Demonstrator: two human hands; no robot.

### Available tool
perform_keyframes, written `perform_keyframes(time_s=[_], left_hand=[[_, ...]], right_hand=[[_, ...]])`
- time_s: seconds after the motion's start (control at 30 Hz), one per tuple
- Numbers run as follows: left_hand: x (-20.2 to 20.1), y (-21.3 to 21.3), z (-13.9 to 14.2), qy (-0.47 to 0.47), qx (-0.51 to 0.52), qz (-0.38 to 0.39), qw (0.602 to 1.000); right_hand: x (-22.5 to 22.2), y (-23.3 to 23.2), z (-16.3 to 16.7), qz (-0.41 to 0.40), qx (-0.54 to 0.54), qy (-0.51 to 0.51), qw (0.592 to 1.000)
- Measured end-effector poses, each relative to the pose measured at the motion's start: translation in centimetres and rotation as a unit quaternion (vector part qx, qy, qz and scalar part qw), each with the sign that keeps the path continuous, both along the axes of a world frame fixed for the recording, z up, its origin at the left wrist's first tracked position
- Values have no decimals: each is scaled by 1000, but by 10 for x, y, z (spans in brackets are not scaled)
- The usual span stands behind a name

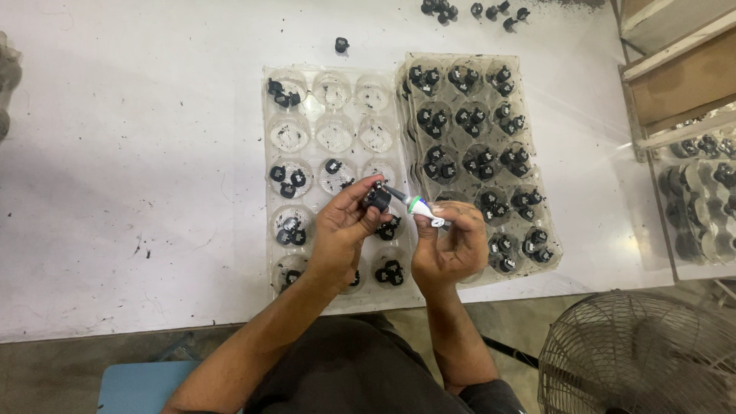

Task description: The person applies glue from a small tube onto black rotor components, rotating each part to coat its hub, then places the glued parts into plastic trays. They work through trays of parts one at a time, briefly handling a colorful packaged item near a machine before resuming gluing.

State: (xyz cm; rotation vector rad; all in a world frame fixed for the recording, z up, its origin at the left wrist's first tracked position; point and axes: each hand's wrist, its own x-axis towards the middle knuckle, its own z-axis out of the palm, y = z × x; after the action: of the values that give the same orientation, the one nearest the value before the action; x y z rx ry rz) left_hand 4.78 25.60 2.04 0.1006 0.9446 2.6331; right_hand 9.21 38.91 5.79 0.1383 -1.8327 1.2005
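Left hand pinches a small round black part; right hand grips a white-tipped tube

left tray beside right tray | both on table | fan lower right

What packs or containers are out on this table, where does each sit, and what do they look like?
Left tray: clear plastic cup tray, table centre, mostly empty cups, a few black parts.
Right tray: same clear kind, beside it, its cups filled with black parts.
Small tube: in the right hand, white with a green band, tip against the black part held by the left hand.
No screens or signs.
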Motion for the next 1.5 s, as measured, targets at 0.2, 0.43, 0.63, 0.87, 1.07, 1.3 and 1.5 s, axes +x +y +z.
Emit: perform_keyframes(time_s=[0.2,0.43,0.63,0.87,1.07,1.3,1.5], left_hand=[[7,-2,-5,4,16,-56,998],[6,0,-10,5,30,-66,997],[6,-4,-9,-15,34,-78,996],[4,-7,-6,-19,43,-86,995],[-11,0,-43,-66,14,-25,997],[-100,-29,-144,2,-381,147,913],[-110,-25,-192,87,-647,91,752]], right_hand=[[1,6,-3,17,-1,11,1000],[-1,8,-9,22,-5,-1,1000],[1,12,-14,35,-29,-21,999],[1,14,-13,22,3,-41,999],[1,23,-20,0,-32,-81,996],[22,50,-29,10,-95,-53,994],[31,66,-48,12,-131,-108,985]])
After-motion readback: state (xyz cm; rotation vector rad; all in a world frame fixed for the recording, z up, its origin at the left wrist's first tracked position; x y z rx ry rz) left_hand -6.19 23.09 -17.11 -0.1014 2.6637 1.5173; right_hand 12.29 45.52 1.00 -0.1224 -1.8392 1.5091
